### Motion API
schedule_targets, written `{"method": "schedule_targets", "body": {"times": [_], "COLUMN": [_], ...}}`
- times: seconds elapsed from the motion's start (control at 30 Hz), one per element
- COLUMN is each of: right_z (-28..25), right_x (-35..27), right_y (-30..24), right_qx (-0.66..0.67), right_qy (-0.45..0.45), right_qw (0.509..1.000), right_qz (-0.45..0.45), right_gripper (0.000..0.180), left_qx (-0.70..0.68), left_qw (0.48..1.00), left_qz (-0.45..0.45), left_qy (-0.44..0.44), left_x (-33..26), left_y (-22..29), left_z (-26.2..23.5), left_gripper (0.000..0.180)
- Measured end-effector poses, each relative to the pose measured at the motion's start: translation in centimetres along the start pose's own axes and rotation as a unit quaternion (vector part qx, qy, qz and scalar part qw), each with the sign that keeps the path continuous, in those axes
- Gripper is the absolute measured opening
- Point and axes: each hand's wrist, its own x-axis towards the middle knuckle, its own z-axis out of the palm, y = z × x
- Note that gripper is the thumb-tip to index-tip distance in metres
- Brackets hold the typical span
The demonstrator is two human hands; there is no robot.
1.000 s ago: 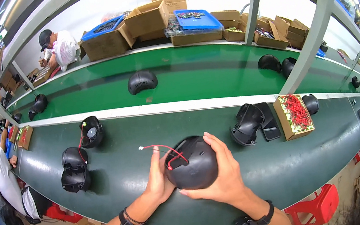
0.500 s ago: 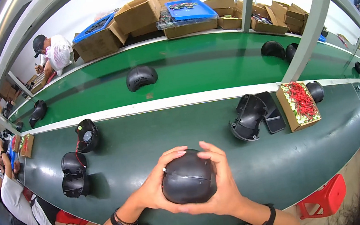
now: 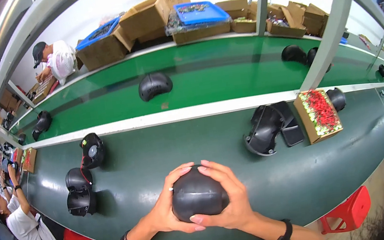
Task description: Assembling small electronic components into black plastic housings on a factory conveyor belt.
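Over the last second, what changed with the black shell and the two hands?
The black dome-shaped shell was lifted off the dark green table and drawn toward the person. The left hand and right hand closed around it from both sides, fingers meeting on top. The red and white wires seen lying over it a second ago no longer show. The other black housings and the box of red parts stayed put.

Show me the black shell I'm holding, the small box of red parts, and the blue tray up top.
black shell (image 3: 197, 198), head view, its rounded top.
box of red parts (image 3: 318, 114), head view, on the red contents.
blue tray (image 3: 200, 13), head view, its flat middle.
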Motion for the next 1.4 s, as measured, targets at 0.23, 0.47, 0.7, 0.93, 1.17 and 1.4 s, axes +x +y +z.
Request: {"method": "schedule_targets", "body": {"times": [0.23, 0.47, 0.7, 0.93, 1.17, 1.4], "right_z": [-0.7, -8.4, -20.4, -34.5, -38.6, -35.0], "right_x": [0.4, 5.4, 23.0, 30.0, 31.6, 30.2], "right_y": [-0.3, -3.0, 11.9, 27.7, 34.0, 30.0], "right_qx": [0.052, -0.096, -0.514, -0.658, -0.682, -0.669], "right_qy": [-0.006, 0.167, 0.112, 0.191, 0.165, 0.114], "right_qw": [0.998, 0.981, 0.845, 0.598, 0.572, 0.659], "right_qz": [0.029, 0.037, 0.092, 0.416, 0.424, 0.323], "right_gripper": [0.091, 0.066, 0.061, 0.094, 0.069, 0.071], "left_qx": [0.051, 0.428, 0.546, 0.577, 0.482, 0.546], "left_qw": [0.998, 0.903, 0.811, 0.758, 0.843, 0.804], "left_qz": [-0.044, 0.048, -0.130, -0.173, -0.138, -0.232], "left_qy": [-0.022, -0.004, -0.165, -0.250, -0.195, -0.044], "left_x": [1.5, 19.4, 35.5, 40.4, 39.6, 32.7], "left_y": [1.9, 3.8, -5.0, -7.0, -6.4, -6.3], "left_z": [-0.7, -3.9, -5.6, -2.8, -4.2, -13.5], "left_gripper": [0.140, 0.122, 0.129, 0.129, 0.147, 0.152]}}
